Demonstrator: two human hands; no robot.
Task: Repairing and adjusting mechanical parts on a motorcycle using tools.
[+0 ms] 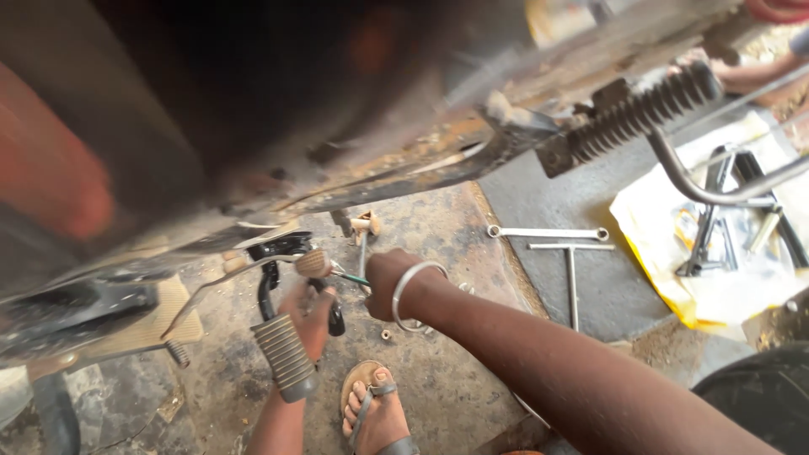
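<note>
The work under the motorcycle frame (354,160) appears unfinished: the ribbed footrest (285,358) is seen hanging loose from its black bracket (278,253) near the floor, while a ring spanner (546,232) and a T-handle wrench (572,274) lie unused on the concrete floor (455,371). The left hand (308,316) is curled around the bracket's lower arm; the right hand (389,282), wrist bent and bangled, is clenched on a green-handled screwdriver (350,276) pointed at the bracket.

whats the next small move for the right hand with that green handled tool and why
Probably steady the tool and press its tip squarely home before turning. The right hand grips the green-handled tool aimed under the black bracket, while the left hand braces beside the ribbed footpeg; the tip is hidden.
</note>
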